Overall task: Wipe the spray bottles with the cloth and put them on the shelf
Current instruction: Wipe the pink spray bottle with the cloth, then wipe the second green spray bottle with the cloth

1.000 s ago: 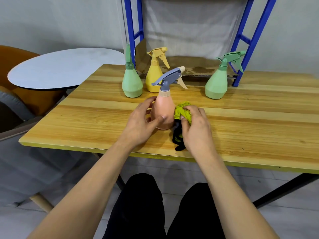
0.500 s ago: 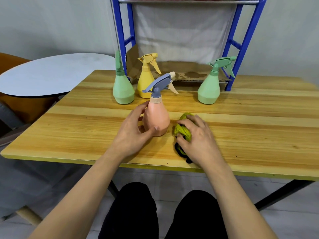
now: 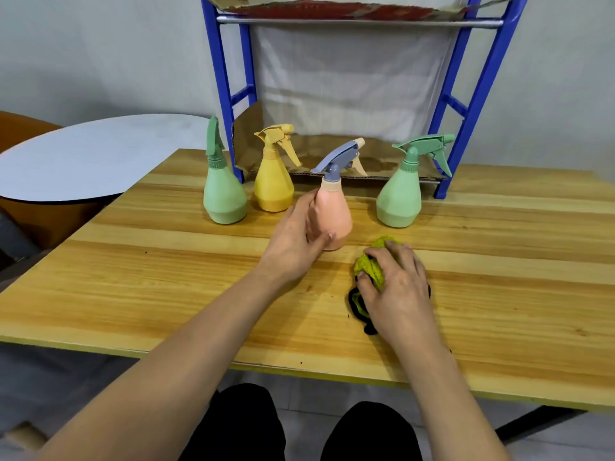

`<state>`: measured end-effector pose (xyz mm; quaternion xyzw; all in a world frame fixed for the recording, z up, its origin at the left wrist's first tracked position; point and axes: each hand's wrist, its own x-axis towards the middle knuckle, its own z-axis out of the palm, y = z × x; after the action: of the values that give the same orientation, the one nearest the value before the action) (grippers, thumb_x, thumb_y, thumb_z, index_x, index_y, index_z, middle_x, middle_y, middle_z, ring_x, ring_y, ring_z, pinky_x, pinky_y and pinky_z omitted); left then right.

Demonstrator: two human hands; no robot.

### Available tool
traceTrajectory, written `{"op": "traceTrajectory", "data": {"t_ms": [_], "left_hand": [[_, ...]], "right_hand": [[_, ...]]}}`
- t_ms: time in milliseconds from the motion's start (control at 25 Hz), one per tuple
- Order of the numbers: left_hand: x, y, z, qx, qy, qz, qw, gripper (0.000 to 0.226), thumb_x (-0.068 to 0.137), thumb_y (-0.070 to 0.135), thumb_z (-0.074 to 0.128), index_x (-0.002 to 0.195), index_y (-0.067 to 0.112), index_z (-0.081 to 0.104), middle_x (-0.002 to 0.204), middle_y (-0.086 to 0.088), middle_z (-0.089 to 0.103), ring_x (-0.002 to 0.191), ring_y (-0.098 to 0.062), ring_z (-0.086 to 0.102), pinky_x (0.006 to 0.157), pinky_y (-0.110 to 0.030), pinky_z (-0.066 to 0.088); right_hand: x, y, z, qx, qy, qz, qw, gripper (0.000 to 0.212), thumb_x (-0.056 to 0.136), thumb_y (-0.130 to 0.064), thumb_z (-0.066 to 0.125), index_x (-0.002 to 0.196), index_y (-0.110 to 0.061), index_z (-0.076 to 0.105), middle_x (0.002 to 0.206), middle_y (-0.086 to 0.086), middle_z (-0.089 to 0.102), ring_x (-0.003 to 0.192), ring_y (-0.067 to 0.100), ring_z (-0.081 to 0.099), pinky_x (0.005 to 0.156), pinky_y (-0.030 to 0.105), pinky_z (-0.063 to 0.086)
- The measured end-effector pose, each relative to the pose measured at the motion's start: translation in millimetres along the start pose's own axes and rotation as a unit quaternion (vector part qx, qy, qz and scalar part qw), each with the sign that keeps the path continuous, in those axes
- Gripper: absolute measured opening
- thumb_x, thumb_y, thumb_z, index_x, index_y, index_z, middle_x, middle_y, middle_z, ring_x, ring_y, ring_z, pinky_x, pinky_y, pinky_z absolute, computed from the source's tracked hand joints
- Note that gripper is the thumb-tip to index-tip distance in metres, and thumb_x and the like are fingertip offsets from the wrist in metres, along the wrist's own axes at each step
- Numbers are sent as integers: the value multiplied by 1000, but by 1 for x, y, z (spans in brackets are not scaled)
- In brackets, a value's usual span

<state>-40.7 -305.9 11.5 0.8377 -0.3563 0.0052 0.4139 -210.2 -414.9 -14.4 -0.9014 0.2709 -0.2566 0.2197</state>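
Head view: at the far left a round grey table (image 3: 83,154) is seen beside the wooden table (image 3: 166,277). On the wooden table, toward its back edge, a green bottle (image 3: 223,191) stands upright, with a yellow bottle (image 3: 273,184) just beside it on the right. Behind these the blue shelf frame (image 3: 226,94) rises, its lower level lined with cardboard (image 3: 332,154). Nearer the front, the pink bottle (image 3: 334,211) with a grey trigger head is held upright on the table by the left hand (image 3: 296,241), whose fingers and thumb are wrapped round its body. To the right of it, the cloth (image 3: 371,267), yellow-green with a black edge, is bunched on the table and clasped under the curled fingers of the right hand (image 3: 399,287); cloth and pink bottle are apart. A second green bottle (image 3: 399,197) stands upright further back, near the shelf's right leg.
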Motion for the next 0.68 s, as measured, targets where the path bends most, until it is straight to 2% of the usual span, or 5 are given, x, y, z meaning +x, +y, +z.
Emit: {"op": "traceTrajectory", "data": {"t_ms": [120, 400, 520, 600, 680], "left_hand": [[24, 7, 16, -2, 3, 1, 1000, 85, 90, 29, 78, 158, 26, 28, 145, -7, 53, 130, -26, 54, 107, -47, 50], [58, 13, 36, -28, -10, -20, 999, 84, 90, 26, 77, 158, 25, 30, 151, -7, 51, 134, -28, 53, 110, -41, 46], [53, 10, 31, -25, -21, -21, 999, 89, 92, 31, 75, 163, 24, 22, 159, -6, 45, 143, -27, 47, 115, -39, 41], [37, 5, 23, -38, -35, -29, 998, 93, 94, 38, 72, 165, 25, 13, 165, -5, 38, 149, -24, 39, 120, -43, 38], [18, -7, 7, -37, -29, -36, 998, 84, 98, 40, 67, 164, 27, 16, 163, -3, 41, 148, -22, 42, 118, -45, 41]], "right_hand": [[4, 2, 4, -4, -3, -5, 1000, 41, 93, -30, 66, 133, -24, 60, 152, 7, 44, 148, 30, 27, 122, 50, 25], [10, 2, 4, -3, -18, 4, 1000, 41, 95, -32, 63, 135, -27, 58, 154, 5, 41, 150, 28, 24, 122, 50, 24], [10, 1, 4, -6, -22, 6, 1000, 41, 95, -32, 63, 135, -28, 57, 155, 3, 41, 150, 27, 23, 123, 49, 23], [10, 3, 4, -8, -24, 4, 1000, 40, 95, -32, 63, 134, -28, 58, 154, 3, 41, 149, 28, 24, 122, 47, 24], [11, 4, 6, -11, -17, -2, 1000, 39, 94, -31, 65, 132, -26, 60, 151, 6, 44, 147, 30, 28, 121, 47, 26]]}}
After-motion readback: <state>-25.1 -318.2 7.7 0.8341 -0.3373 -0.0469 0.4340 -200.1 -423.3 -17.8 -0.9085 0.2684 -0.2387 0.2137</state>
